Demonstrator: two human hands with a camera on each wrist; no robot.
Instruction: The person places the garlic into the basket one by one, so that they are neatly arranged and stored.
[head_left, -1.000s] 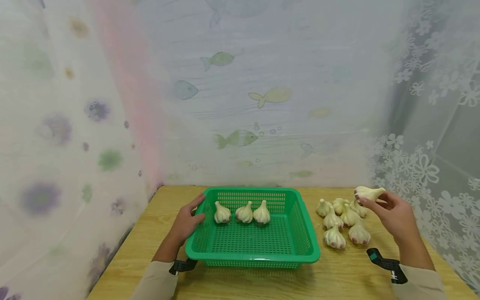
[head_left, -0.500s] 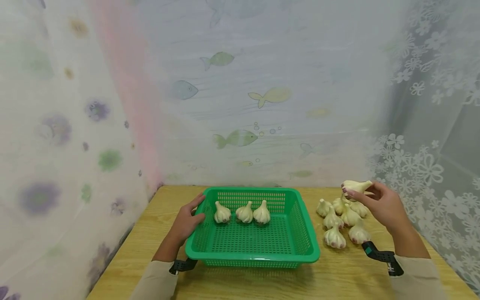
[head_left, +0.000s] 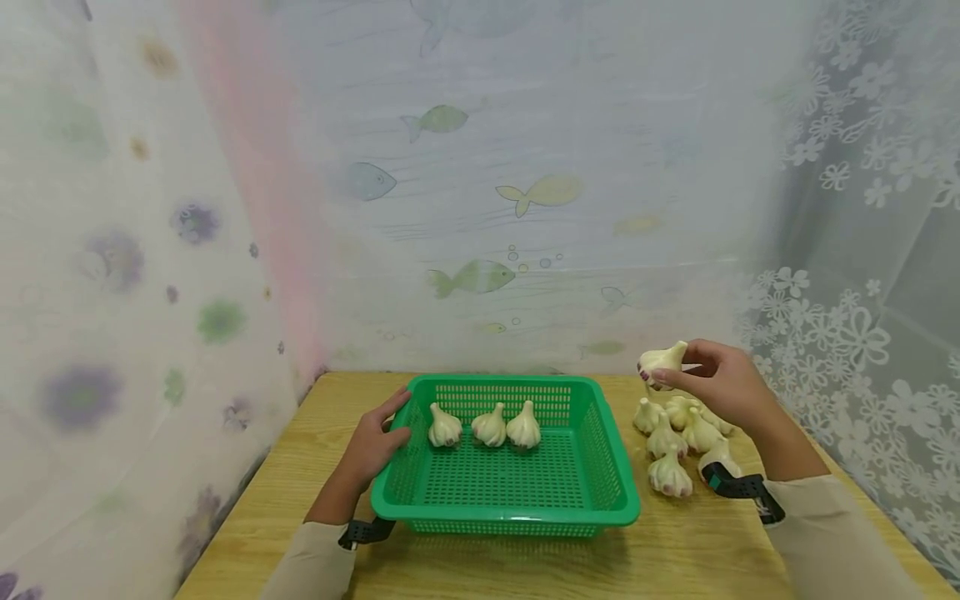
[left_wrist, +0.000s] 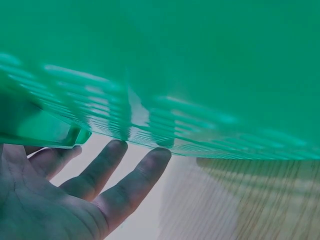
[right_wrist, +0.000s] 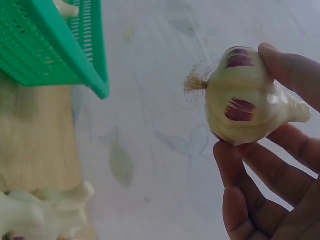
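Note:
My right hand (head_left: 723,383) holds a garlic bulb (head_left: 660,365) up above the table, between the basket and the loose bulbs. In the right wrist view, thumb and fingers pinch the bulb (right_wrist: 242,97); its purple streaks and tuft of roots face left. A green plastic basket (head_left: 506,521) stands before me, three garlic bulbs (head_left: 489,425) in a row inside it towards the back. At its left rim my left hand (head_left: 375,442) grips, thumb over the edge. The left wrist view has the fingers (left_wrist: 132,187) of that hand against the slotted outer wall.
Right of the basket several garlic bulbs (head_left: 663,437) lie clustered on the wooden table (head_left: 300,467), partly behind my right wrist. A curtain (head_left: 525,317) with fish drawings hangs along the back edge, a flowered sheet (head_left: 150,333) at the left and a lacy one at the right.
My right hand has carried the garlic bulb leftward and slightly up, from the cluster's far right to near the basket's right side. The left hand and basket have stayed put.

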